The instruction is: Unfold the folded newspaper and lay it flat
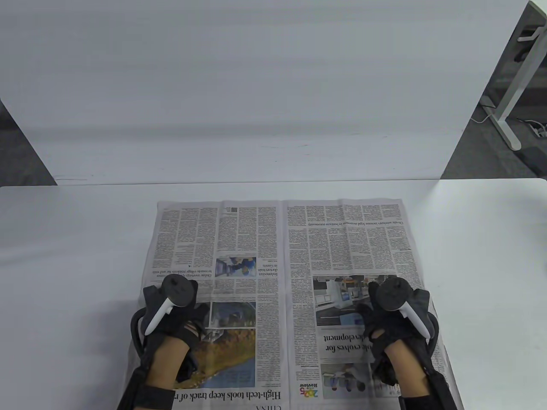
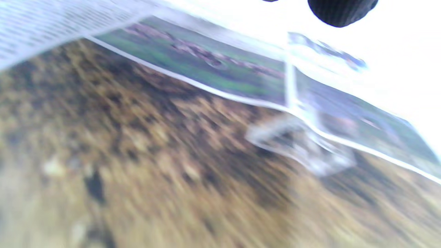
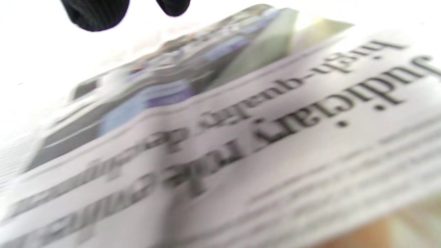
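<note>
The newspaper [image 1: 282,256] lies opened out on the white table [image 1: 68,239], two pages side by side with a centre crease, its print upside down to me. My left hand [image 1: 179,316] rests on the left page over the landscape photo, and my right hand [image 1: 393,320] rests on the right page over a photo and headline. The trackers hide most of the fingers in the table view. In the left wrist view a dark fingertip [image 2: 339,12] sits above the blurred photo [image 2: 172,155]. In the right wrist view two fingertips [image 3: 93,13] hover over the headline page [image 3: 275,137]. Neither hand grips the paper.
A white back panel [image 1: 256,85] stands behind the table. A white desk leg [image 1: 508,106] and floor cables show at the far right. Bare table lies left and right of the paper.
</note>
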Tool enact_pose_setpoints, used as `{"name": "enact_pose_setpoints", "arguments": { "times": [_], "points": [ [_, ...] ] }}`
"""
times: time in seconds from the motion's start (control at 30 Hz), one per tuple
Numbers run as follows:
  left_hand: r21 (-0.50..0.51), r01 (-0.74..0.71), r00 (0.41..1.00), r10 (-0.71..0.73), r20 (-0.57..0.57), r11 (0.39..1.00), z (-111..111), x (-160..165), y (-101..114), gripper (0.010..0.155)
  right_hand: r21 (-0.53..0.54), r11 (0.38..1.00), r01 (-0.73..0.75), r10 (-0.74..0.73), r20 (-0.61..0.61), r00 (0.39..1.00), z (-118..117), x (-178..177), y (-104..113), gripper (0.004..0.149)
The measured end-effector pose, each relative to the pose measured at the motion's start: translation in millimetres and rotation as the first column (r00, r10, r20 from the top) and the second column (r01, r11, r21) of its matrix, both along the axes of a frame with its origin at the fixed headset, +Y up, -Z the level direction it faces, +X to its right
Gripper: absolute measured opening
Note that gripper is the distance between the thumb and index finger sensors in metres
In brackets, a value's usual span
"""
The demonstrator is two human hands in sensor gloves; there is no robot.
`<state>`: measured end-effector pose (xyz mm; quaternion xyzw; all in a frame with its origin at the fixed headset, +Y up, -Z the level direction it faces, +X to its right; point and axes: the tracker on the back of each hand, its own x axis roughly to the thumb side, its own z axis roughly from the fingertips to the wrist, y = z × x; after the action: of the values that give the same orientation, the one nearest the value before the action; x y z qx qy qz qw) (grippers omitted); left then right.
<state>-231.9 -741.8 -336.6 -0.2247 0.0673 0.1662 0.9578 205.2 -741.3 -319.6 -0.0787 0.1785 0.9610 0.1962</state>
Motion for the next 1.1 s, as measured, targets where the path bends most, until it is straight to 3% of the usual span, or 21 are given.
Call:
{"name": "enact_pose_setpoints", "arguments": {
  "times": [0.27,0.57,0.87,1.1],
  "points": [
    [-0.043,0.1,0.984,-0.093,0.149,0.994,15,38,15,0.068,-0.138,0.99,-0.033,0.01,-0.158,0.987,20,-45,14,0.069],
    [-0.205,0.14,0.972,-0.095,0.216,0.969,28,58,10,0.068,-0.224,0.973,-0.058,0.014,-0.193,0.981,28,-55,13,0.07],
    [-0.232,0.152,0.968,-0.098,0.23,0.961,29,63,5,0.067,-0.3,0.952,-0.052,-0.008,-0.196,0.981,25,-54,1,0.071],
    [-0.197,0.141,0.97,-0.096,0.223,0.97,24,64,0,0.067,-0.288,0.957,-0.042,-0.016,-0.196,0.981,21,-52,-3,0.07]
  ]
}}
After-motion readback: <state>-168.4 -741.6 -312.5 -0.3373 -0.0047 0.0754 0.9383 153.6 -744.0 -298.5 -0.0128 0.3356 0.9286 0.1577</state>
